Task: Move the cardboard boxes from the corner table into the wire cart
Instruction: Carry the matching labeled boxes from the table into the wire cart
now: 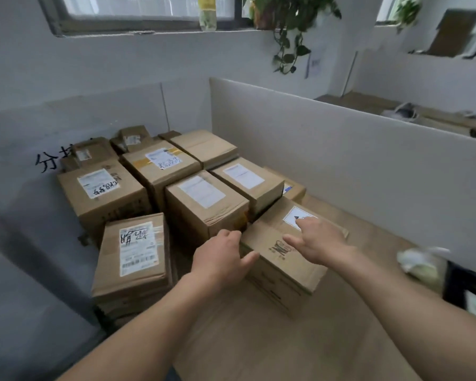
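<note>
- The nearest box sits centre right of the frame on the table, against other boxes.
- Left hand clasps its left corner; right hand lies flat on top, fingers spread.
- It looks stiff, its weight unknown; opposite ends seem the best hold.

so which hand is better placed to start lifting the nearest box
Left. The left hand curls over the left edge of the nearest box, thumb on its near face. The right hand lies flat on top by the white label, gripping no edge.
</note>
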The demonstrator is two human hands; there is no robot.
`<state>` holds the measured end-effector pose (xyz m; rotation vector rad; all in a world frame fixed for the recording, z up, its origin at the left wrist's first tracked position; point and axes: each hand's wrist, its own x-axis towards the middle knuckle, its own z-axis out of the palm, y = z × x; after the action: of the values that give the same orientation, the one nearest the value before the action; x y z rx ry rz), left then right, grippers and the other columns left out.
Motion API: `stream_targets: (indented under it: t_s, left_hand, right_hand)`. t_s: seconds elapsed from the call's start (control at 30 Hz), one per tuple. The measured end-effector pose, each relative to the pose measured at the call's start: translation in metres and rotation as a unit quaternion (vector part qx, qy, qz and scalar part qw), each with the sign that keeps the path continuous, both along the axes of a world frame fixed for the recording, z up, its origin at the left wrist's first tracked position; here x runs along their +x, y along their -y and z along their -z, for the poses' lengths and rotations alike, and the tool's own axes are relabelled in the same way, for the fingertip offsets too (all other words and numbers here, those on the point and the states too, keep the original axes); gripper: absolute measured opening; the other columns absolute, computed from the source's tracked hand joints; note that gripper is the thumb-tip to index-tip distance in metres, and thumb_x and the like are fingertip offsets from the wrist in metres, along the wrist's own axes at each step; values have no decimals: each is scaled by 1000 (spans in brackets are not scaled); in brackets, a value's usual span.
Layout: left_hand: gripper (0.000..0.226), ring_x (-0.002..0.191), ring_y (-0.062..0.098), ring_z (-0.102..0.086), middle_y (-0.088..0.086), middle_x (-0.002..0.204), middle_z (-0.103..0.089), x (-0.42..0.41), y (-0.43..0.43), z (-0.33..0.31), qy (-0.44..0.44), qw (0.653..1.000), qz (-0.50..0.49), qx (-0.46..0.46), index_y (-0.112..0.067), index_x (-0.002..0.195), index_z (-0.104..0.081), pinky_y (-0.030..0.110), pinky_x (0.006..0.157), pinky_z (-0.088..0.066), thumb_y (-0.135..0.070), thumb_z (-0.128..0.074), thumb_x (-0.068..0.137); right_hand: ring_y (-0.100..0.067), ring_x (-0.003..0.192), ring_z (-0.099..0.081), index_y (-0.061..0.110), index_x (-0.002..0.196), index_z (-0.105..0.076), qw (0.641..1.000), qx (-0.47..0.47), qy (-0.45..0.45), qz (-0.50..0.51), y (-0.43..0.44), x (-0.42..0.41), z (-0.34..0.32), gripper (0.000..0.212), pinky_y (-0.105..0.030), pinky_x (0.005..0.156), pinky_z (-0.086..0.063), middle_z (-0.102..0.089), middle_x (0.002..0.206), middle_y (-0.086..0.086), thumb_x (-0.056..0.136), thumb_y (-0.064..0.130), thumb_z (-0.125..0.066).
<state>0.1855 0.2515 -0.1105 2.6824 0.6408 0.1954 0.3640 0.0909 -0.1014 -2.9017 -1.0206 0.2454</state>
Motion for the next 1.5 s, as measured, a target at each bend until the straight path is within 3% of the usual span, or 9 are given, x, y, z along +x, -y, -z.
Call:
stream_targets:
  t_s: [0.13, 0.2, 0.37, 0.5, 0.73, 0.93, 1.3, 1.4, 1.5]
  left_hand:
    - [73, 122, 16, -56, -5, 149, -46, 35, 13, 22, -35, 999, 18, -37, -30, 148, -42, 30, 85, -51, -71, -53, 88]
    - [71, 123, 18, -55, -4, 150, -42, 50, 19, 34, -59, 996, 28, -61, -32, 147, -43, 34, 88, -54, -70, -55, 88]
    - [61, 126, 25, -50, 1, 149, -35, 70, 33, 60, -112, 988, 33, -98, -35, 140, -49, 38, 102, -47, -65, -56, 87]
    - [48, 117, 27, -53, 2, 147, -26, 73, 35, 76, -121, 986, 46, -109, -28, 121, -59, 37, 100, -47, -61, -59, 86]
    - [43, 96, 17, -44, -4, 137, -24, 63, 34, 86, -88, 990, 49, -101, -28, 116, -56, 35, 88, -47, -59, -59, 86]
    - [40, 108, 19, -50, -4, 139, -22, 20, 43, 92, -54, 991, 41, -114, -26, 117, -55, 35, 93, -50, -54, -60, 89]
    - [37, 120, 11, -48, -15, 144, -23, -97, 60, 99, 32, 982, 12, -186, -26, 123, -58, 33, 101, -50, -44, -64, 92]
    - [36, 122, 9, -47, -17, 151, -16, -134, 68, 104, 66, 976, -29, -207, -24, 123, -56, 32, 103, -48, -37, -66, 91]
    - [51, 119, 7, -48, -15, 157, -11, -170, 80, 108, 103, 952, -114, -263, -25, 131, -47, 32, 104, -47, -27, -72, 86]
  right_hand:
    - [-22, 132, -48, 23, 142, -49, 999, -27, -23, 38, 8, 34, 23, 69, -37, 92, -43, -54, 142, 0, 90, 69, -52]
    - [-23, 128, -47, 23, 136, -49, 998, -36, -25, 46, 9, 52, 34, 70, -36, 86, -40, -53, 137, -1, 86, 71, -57]
    - [-26, 132, -38, 23, 145, -38, 994, -63, -52, 72, 10, 90, 52, 98, -47, 103, -43, -44, 136, -4, 69, 73, -74]
    - [-27, 136, -37, 24, 148, -33, 990, -58, -98, 87, 8, 109, 64, 118, -48, 106, -42, -44, 139, -4, 53, 75, -82]
    - [-32, 137, -41, 25, 156, -18, 983, -80, -129, 101, 6, 110, 66, 149, -47, 109, -39, -39, 144, -9, 33, 81, -81]
    - [-26, 120, -48, 25, 141, -30, 976, -64, -183, 96, 17, 81, 65, 142, -45, 100, -47, -36, 118, 1, 21, 78, -83]
    - [-19, 103, -58, 28, 115, -33, 964, -7, -244, 103, 51, -34, 78, 111, -43, 93, -50, -56, 112, 6, 26, 65, -89]
    - [-18, 103, -60, 28, 120, -29, 959, 7, -255, 124, 60, -76, 82, 119, -42, 93, -50, -57, 109, 11, 26, 66, -90]
    - [-8, 97, -58, 27, 122, -32, 955, 36, -264, 127, 66, -119, 85, 120, -33, 80, -48, -56, 106, 17, 25, 67, -89]
